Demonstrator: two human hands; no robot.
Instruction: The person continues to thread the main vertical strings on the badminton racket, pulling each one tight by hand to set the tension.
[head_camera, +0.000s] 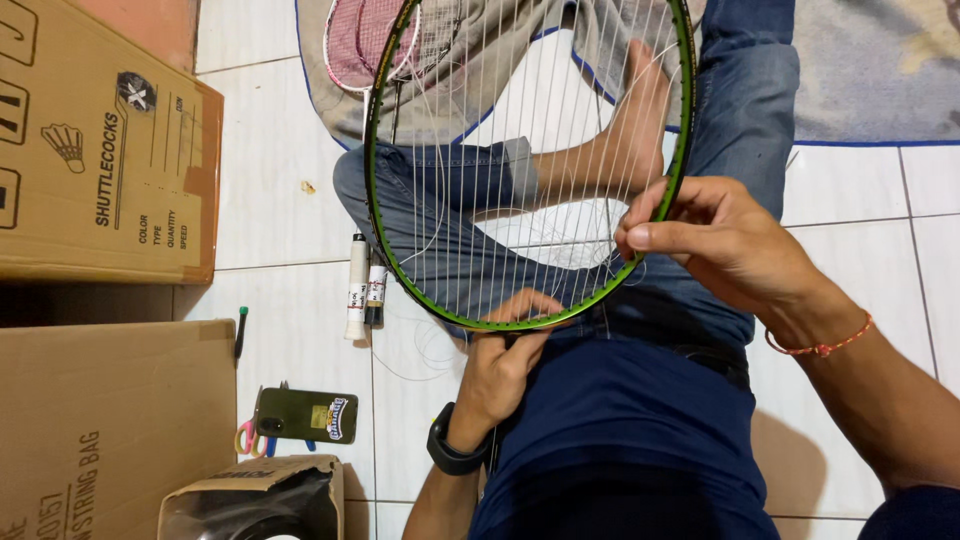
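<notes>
Green-framed badminton racket (372, 150): vertical mains strung, crosses missing. Left hand (505, 350) grips frame bottom; right hand (715, 240) pinches white string (560, 235).

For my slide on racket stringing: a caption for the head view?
Left hand steadies a green racket frame while right hand pinches its white strings.

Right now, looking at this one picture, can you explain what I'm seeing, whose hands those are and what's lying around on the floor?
This is one view from a camera worn on a person's head, looking down at their own lap as they sit on a tiled floor. The left hand grips the lower rim of a green racket frame that is partly strung. The right hand pinches a string at the frame's right edge. On the floor lie two grip-tape rolls, a phone, scissors, a pen and cardboard boxes.
</notes>
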